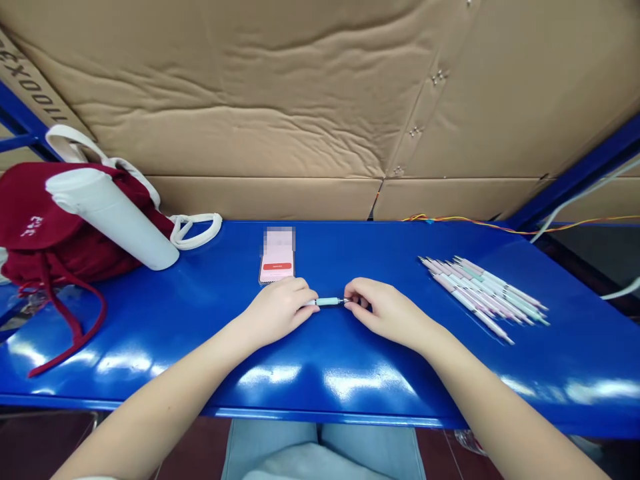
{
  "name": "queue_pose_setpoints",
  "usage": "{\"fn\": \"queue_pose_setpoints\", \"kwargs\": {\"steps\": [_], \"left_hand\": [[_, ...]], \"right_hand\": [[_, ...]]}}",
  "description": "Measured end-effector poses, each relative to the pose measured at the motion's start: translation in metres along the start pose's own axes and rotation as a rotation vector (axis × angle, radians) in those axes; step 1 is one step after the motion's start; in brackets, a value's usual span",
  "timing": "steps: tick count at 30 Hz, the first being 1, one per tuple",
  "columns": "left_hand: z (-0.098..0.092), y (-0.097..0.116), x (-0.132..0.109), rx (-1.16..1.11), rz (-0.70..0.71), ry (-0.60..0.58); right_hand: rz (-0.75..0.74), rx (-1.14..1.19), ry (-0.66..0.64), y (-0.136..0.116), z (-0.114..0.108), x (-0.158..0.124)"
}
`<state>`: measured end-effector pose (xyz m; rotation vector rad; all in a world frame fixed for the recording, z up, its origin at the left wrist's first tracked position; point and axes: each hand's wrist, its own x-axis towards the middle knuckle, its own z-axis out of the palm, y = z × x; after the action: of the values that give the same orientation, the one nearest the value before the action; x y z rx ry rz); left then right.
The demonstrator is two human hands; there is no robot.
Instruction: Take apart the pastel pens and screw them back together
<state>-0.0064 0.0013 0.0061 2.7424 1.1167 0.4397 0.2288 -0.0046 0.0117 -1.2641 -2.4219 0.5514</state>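
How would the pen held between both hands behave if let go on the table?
The pen, pinched by left hand and right hand, looks stiff, slim, probably light. Being round-barrelled, it could roll on the glossy blue table.

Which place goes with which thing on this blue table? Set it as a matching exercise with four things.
Things:
1. white bottle
2. phone
3. pile of pens
4. single pen

Places:
A. on the right part of the table, beyond the right hand
B. held at its two ends between the left hand and the right hand
C. leaning on the red bag at the left
D. flat on the table just beyond the left hand

Pairs: 1-C, 2-D, 3-A, 4-B
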Motion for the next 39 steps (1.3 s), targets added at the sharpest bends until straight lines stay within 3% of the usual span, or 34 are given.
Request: {"fn": "queue_pose_setpoints", "kwargs": {"steps": [7, 17, 28, 33, 36, 39], "left_hand": [[-0.003, -0.003, -0.001, 0.008, -0.025, 0.009], [-0.004, -0.009, -0.001, 0.035, -0.066, 0.015], [0.008, -0.001, 0.009, 0.168, -0.127, -0.049], [0.01, -0.001, 0.01, 0.236, -0.092, 0.069], [0.013, 0.004, 0.015, 0.201, -0.041, 0.189], [0.019, 0.009, 0.021, 0.138, 0.041, 0.234]], "right_hand": [[-0.021, -0.027, 0.037, 0.012, -0.007, 0.0], [0.161, -0.177, 0.061, 0.047, -0.003, 0.008], [0.152, -0.137, 0.057, 0.05, 0.0, 0.01], [0.098, -0.073, 0.065, 0.04, -0.002, 0.008], [0.032, -0.003, 0.07, 0.027, -0.002, 0.006], [-0.031, 0.042, 0.077, 0.015, 0.002, 0.004]]}}
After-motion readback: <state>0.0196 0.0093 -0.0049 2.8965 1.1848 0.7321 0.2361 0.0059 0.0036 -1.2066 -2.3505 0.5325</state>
